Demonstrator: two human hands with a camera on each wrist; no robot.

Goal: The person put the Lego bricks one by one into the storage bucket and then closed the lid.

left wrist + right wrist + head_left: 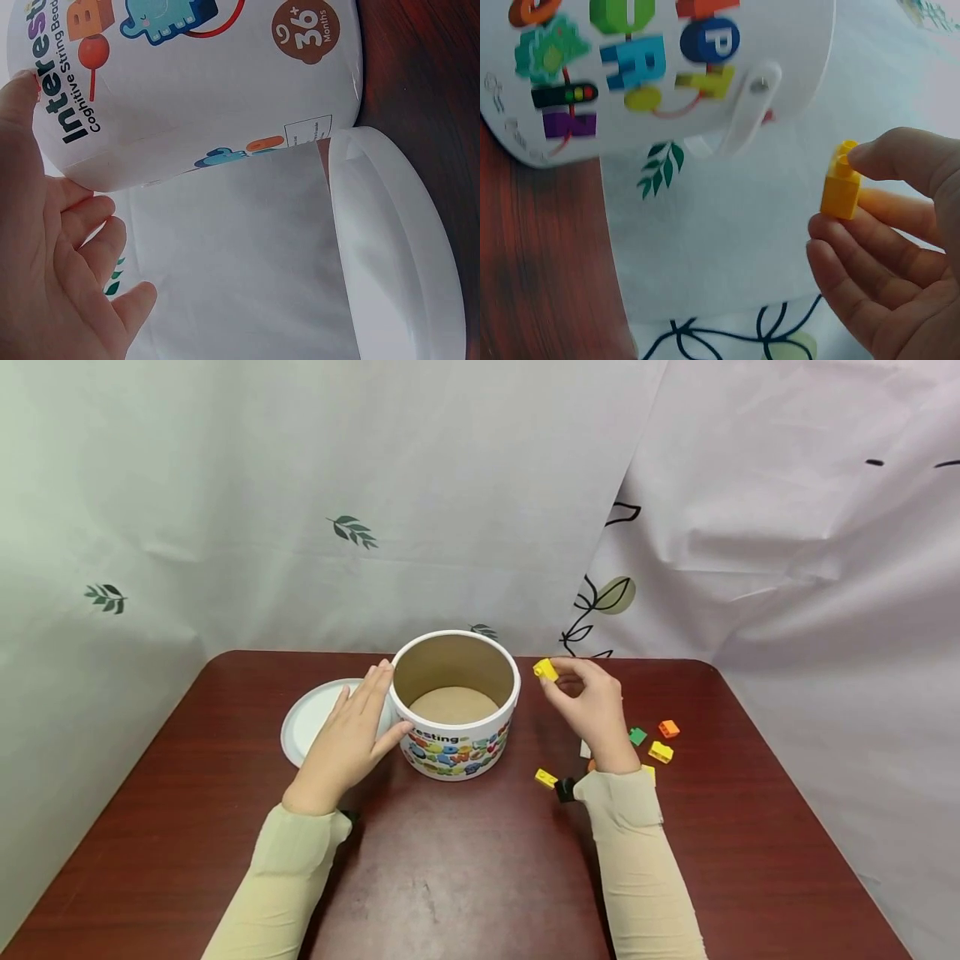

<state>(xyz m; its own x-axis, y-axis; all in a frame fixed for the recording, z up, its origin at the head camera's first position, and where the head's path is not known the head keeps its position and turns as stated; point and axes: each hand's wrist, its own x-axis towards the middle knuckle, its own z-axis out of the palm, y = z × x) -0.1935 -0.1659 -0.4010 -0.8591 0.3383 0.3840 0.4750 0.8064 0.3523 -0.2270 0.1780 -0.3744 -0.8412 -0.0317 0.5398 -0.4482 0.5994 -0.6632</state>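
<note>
- Appears early in the work with the bricks: holds just 1 off the tabletop (465, 877), a yellow toy brick (546, 670) with 2 studs showing, raised near the open alphabet-print bucket (456, 752), outside its rim.
- Pinches that brick between thumb and fingertips of the right hand (592, 706).
- Rests the left hand (348, 735) against the bucket's side, fingers extended and thumb apart, clamped on nothing, seemingly to steady.
- Has the white lid (303, 718) already off, lying left of the bucket.
- Reveals tan wall and floor inside the bucket, with no brick in sight there.
- Leaves to handle, on the right: a green brick (637, 737), an orange brick (669, 728), 2 yellow bricks (661, 752), plus others partly hidden by the right sleeve (648, 877).
- Reads "Interest" (partly "esting" from the head), "Coghitive String Bead", cut off, and "36+ Months" in a brown badge (305, 30).
- Offers "P" and seemingly "R" from the right wrist; blurs elsewhere.
</note>
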